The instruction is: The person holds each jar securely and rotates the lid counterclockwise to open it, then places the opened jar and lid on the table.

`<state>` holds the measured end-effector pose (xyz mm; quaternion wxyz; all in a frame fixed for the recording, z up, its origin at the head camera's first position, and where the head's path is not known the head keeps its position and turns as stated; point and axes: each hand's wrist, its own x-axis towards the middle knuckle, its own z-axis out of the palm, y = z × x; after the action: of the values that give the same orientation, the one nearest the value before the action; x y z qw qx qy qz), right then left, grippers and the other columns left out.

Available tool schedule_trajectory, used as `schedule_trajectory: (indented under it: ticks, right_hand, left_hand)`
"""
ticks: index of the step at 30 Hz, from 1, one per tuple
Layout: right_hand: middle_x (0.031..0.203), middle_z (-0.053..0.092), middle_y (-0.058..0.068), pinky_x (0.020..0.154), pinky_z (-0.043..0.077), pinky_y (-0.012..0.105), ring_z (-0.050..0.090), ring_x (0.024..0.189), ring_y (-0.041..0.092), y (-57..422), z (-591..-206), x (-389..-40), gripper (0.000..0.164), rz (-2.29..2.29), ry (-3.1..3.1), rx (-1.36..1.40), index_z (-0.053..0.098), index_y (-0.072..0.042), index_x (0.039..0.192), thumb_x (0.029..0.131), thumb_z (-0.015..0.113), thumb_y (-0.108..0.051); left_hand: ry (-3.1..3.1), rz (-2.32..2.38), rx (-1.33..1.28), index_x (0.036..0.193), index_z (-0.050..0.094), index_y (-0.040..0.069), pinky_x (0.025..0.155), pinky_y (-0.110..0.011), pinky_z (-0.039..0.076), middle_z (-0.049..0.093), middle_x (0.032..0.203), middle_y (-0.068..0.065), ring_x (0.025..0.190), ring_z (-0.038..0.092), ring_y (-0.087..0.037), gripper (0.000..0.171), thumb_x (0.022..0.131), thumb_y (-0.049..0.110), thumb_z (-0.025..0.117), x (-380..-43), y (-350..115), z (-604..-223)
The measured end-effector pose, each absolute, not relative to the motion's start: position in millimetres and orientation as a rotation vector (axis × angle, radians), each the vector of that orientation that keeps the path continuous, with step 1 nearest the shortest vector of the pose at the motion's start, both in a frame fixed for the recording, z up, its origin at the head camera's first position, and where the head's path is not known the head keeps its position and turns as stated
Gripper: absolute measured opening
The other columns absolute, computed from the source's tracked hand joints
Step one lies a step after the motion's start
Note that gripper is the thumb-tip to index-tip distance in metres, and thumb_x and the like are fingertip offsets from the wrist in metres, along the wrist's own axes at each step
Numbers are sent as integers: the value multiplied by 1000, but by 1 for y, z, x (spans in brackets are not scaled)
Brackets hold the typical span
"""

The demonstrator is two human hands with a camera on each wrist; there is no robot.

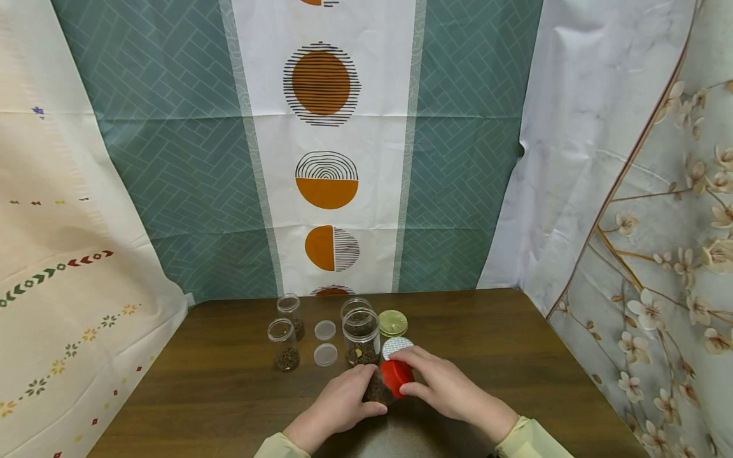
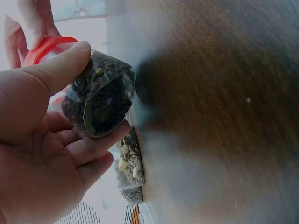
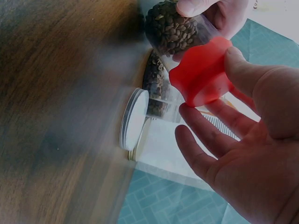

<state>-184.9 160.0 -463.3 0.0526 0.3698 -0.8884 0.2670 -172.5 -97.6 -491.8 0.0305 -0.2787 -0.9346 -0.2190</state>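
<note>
My left hand (image 1: 339, 399) grips a clear plastic jar (image 2: 103, 77) partly filled with dark brown seeds or pellets. This jar is tilted off the tabletop, its base facing the left wrist camera. At its other end sits a red scalloped lid (image 3: 202, 72), pinched at the rim by the thumb and fingers of my right hand (image 1: 449, 387). Whether the lid is fully threaded on cannot be told. Just behind the hands stands a larger clear jar (image 1: 362, 337) of brown pellets with a few pale pieces.
Another open jar (image 1: 356, 304) is behind the larger one. Two small jars (image 1: 283, 343) with pellets stand to the left, beside two clear round lids (image 1: 325, 355). Gold lids (image 1: 393, 322) and a white-faced lid (image 1: 395, 346) lie on the right of the wooden table (image 1: 487, 343).
</note>
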Motion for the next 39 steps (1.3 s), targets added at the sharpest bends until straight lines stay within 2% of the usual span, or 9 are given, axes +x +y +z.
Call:
schedule_trajectory:
  ticks: [13, 15, 18, 22, 27, 30, 34, 39]
  right_hand:
    - [150, 60, -9, 106, 56, 46, 65, 130, 17, 162, -463, -184, 62, 890, -2703, 1181, 57, -29, 155, 100, 83, -17]
    - [150, 60, -8, 106, 56, 46, 64, 131, 18, 161, -464, -184, 60, 905, -2711, 1179, 57, -29, 155, 101, 83, -22]
    - [153, 59, -5, 106, 56, 48, 64, 133, 21, 160, -465, -184, 57, 905, -2725, 1145, 58, -26, 157, 105, 78, -37]
    - [145, 62, -2, 98, 59, 50, 69, 123, 22, 157, -467, -184, 62, 866, -2749, 1035, 60, -20, 156, 106, 69, -55]
    - [121, 66, -5, 84, 60, 44, 73, 105, 19, 155, -467, -184, 59, 817, -2785, 922, 67, -15, 150, 106, 70, -55]
    - [112, 65, -7, 77, 58, 41, 71, 95, 17, 155, -467, -184, 59, 811, -2797, 909, 68, -13, 148, 105, 72, -54]
    - [109, 63, -7, 74, 56, 39, 68, 90, 16, 155, -467, -183, 59, 814, -2794, 916, 69, -12, 147, 104, 73, -53]
    - [113, 65, -7, 77, 57, 38, 69, 93, 17, 154, -466, -183, 59, 824, -2793, 929, 68, -10, 147, 104, 74, -51]
  left_hand:
    - [-2900, -672, -849, 140, 64, 3, 94, -46, 59, 71, 127, -9, 117, 70, -27, 66, 93, 41, 91, -173, -98, -492]
    - [-2907, -678, -848, 140, 63, 3, 94, -46, 59, 71, 127, -9, 117, 70, -27, 66, 93, 41, 91, -173, -98, -492]
    - [-2907, -683, -851, 139, 64, 4, 93, -46, 60, 70, 126, -8, 116, 70, -26, 65, 93, 41, 91, -173, -98, -493]
    - [-2902, -684, -851, 139, 64, 4, 93, -45, 60, 70, 125, -7, 115, 70, -25, 65, 93, 41, 92, -173, -98, -493]
    - [-2924, -699, -840, 140, 64, 5, 93, -46, 60, 70, 125, -7, 115, 70, -25, 66, 93, 43, 91, -175, -98, -493]
    - [-2930, -706, -838, 140, 63, 5, 93, -46, 60, 70, 125, -7, 115, 70, -25, 66, 94, 43, 90, -175, -98, -494]
    - [-2921, -706, -843, 139, 63, 5, 92, -46, 60, 70, 125, -7, 115, 70, -24, 65, 94, 43, 91, -175, -98, -495]
    - [-2917, -713, -844, 139, 63, 5, 92, -45, 60, 70, 125, -7, 114, 70, -24, 65, 94, 43, 90, -175, -99, -495]
